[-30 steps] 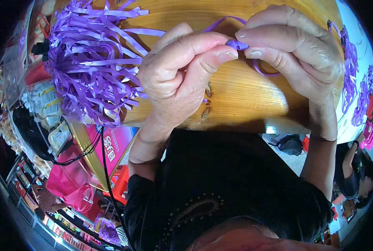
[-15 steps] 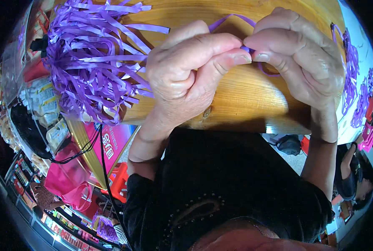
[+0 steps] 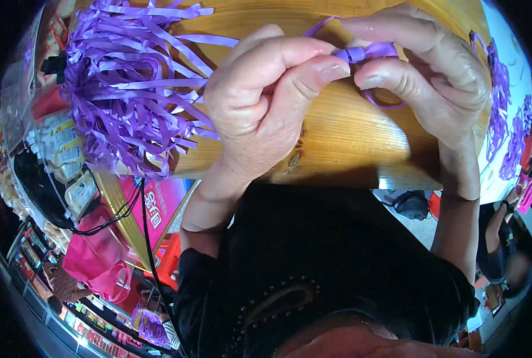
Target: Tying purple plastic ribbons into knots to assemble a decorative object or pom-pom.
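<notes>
Between the thumb and forefinger of my left hand (image 3: 254,104) is the end of a small purple plastic piece (image 3: 354,55), with a flat purple ribbon (image 3: 382,49) joined to it. The ribbon's thin strand loops down to the wooden table beneath. Close on the right, my right hand (image 3: 451,89) has its thumb and forefinger parted around the ribbon, not pinching it. Whether its other fingers touch the ribbon is hidden. At the left of the table lies a large heap of purple ribbons (image 3: 134,89).
The wooden table (image 3: 337,143) ends in front of my body. Further purple ribbons (image 3: 500,101) lie on a white surface at the right. On the left are plastic packets (image 3: 60,143), a pink bag (image 3: 93,256) and a hanging black cord (image 3: 148,238). Another person (image 3: 499,238) is at the right.
My right thumb and forefinger have come apart, uncovering the purple plastic piece and ribbon. My left hand keeps its pinch, shifted slightly leftward.
</notes>
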The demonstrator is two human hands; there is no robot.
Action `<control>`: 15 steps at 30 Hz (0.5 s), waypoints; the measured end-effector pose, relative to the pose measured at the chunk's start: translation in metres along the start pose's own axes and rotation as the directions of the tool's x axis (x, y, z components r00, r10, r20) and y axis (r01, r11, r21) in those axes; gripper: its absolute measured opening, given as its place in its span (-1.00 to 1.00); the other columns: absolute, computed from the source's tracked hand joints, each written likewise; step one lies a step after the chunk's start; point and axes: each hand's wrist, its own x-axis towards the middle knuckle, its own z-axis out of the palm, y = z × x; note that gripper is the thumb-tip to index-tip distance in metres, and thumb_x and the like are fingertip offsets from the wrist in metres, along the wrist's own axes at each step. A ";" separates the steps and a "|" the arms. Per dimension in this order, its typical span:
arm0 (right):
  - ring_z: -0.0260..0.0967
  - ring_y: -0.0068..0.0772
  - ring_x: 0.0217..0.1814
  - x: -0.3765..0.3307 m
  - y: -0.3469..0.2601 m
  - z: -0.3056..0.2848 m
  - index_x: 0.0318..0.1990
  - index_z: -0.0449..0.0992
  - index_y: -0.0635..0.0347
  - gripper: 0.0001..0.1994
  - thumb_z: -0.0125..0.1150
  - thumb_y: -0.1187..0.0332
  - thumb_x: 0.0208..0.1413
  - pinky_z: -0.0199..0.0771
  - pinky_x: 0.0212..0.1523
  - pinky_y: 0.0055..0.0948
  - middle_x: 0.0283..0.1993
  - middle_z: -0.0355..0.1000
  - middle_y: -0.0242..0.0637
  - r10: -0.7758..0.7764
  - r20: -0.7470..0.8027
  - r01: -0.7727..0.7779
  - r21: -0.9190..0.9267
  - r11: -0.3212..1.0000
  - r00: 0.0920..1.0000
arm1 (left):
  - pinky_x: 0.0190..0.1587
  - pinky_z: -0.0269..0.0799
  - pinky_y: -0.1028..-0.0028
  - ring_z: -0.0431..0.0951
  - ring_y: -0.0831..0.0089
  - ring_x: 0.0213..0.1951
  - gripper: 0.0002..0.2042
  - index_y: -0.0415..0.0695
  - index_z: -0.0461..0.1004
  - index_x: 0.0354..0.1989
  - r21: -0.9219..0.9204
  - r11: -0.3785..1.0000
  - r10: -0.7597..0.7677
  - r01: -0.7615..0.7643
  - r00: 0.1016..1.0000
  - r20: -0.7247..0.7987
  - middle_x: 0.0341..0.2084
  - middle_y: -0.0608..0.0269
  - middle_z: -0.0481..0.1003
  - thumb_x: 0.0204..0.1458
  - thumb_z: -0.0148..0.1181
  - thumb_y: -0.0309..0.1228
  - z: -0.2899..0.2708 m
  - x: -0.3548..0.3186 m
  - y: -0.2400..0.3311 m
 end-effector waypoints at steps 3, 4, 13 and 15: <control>0.49 -0.39 -0.29 0.004 0.018 0.012 -0.18 0.50 0.28 -0.72 0.30 0.53 -0.14 0.51 -0.32 -0.61 -0.31 0.48 -0.17 -0.082 -0.029 0.085 0.139 0.987 0.996 | -0.41 0.17 0.70 0.30 0.67 -0.48 -0.87 -0.27 0.51 -0.39 0.096 0.995 -0.016 0.018 1.000 -0.022 -0.55 0.39 0.39 -0.16 0.27 -0.62 -0.007 -0.006 0.001; 0.49 -0.39 -0.29 0.003 0.024 0.015 -0.18 0.50 0.28 -0.71 0.30 0.53 -0.14 0.52 -0.32 -0.61 -0.31 0.48 -0.17 -0.105 -0.055 0.113 0.193 0.975 0.993 | -0.42 0.16 0.70 0.29 0.67 -0.49 -0.87 -0.27 0.51 -0.38 0.118 0.993 -0.024 0.025 1.000 -0.014 -0.55 0.39 0.38 -0.16 0.27 -0.61 -0.006 -0.007 0.002; 0.50 -0.43 -0.30 0.008 0.006 0.006 -0.28 0.56 0.25 -0.73 0.38 0.50 -0.25 0.55 -0.33 -0.59 -0.34 0.49 -0.23 -0.215 -0.052 0.201 -0.202 0.959 0.975 | -0.61 0.16 0.57 0.28 0.48 -0.67 -0.79 -0.20 0.51 -0.36 0.355 0.924 0.118 -0.140 0.989 0.084 -0.68 0.27 0.35 -0.23 0.34 -0.51 -0.008 -0.002 -0.001; 0.50 -0.42 -0.30 0.014 -0.012 -0.014 -0.26 0.55 0.24 -0.70 0.39 0.51 -0.27 0.55 -0.34 -0.60 -0.35 0.49 -0.24 0.201 0.082 -0.188 -0.148 0.971 0.976 | -0.62 0.16 0.56 0.28 0.48 -0.67 -0.79 -0.20 0.51 -0.37 0.328 0.931 0.132 -0.160 0.986 0.106 -0.68 0.27 0.35 -0.23 0.34 -0.50 -0.005 0.003 -0.001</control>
